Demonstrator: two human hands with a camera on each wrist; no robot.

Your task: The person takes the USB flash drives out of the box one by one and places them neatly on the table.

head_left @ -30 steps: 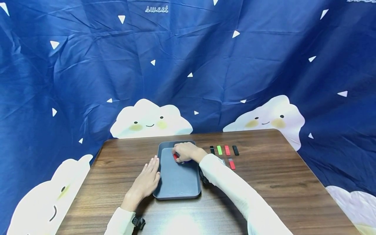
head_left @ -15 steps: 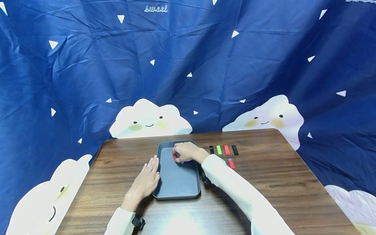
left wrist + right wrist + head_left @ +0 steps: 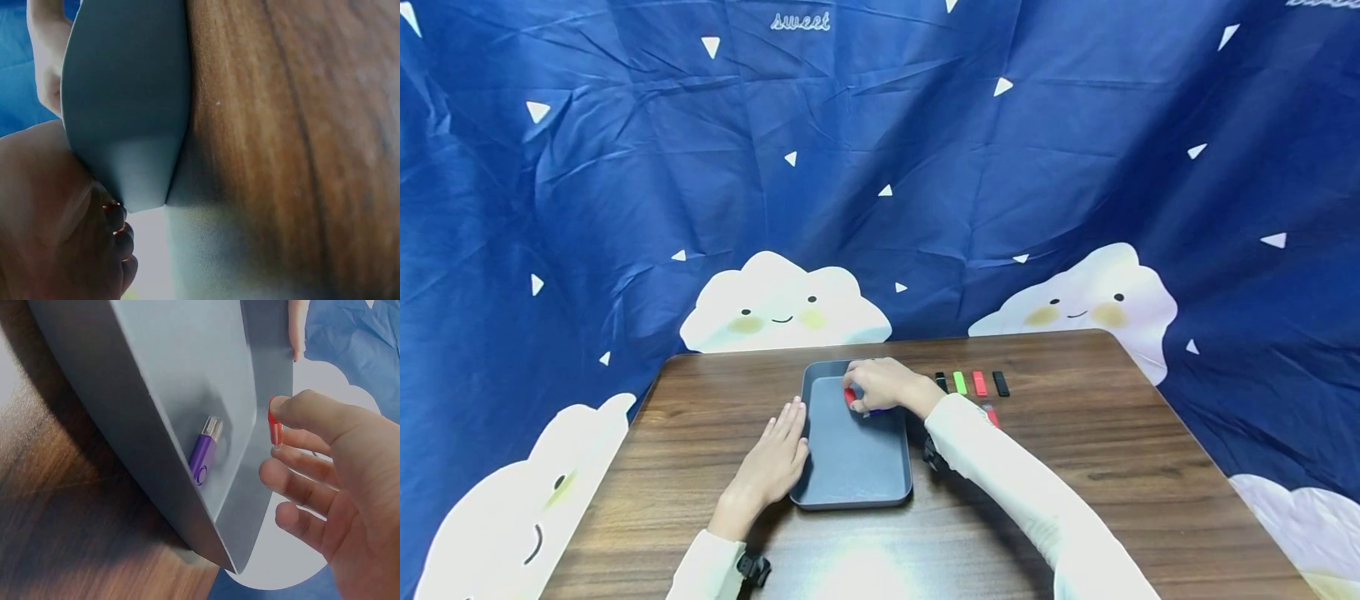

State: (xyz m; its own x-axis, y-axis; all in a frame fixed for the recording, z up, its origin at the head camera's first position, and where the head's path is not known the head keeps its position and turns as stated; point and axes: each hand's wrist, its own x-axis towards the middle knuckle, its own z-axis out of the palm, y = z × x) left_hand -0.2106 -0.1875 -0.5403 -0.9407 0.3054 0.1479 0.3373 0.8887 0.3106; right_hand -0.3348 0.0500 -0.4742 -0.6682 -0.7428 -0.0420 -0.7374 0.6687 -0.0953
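Note:
My right hand (image 3: 883,383) is over the far part of a grey tray (image 3: 850,467), pinching a red USB flash drive (image 3: 275,428) between thumb and index finger. In the right wrist view, a purple USB flash drive (image 3: 203,456) lies on the tray floor, apart from the fingers, its metal plug end showing. Straight-fingered, my left hand (image 3: 778,454) rests along the tray's left side. The left wrist view shows that palm close against the tray's outer wall (image 3: 128,94).
To the right of the tray on the wooden table (image 3: 1105,467) lies a row with a green USB drive (image 3: 959,382), a red one (image 3: 980,383) and black ones (image 3: 1001,383). Another red drive (image 3: 992,415) is partly behind the right sleeve. A blue cloth backdrop (image 3: 880,167) hangs behind.
My right hand has shifted slightly right over the tray, still pinching the red USB flash drive. My left hand and the tray have stayed in place.

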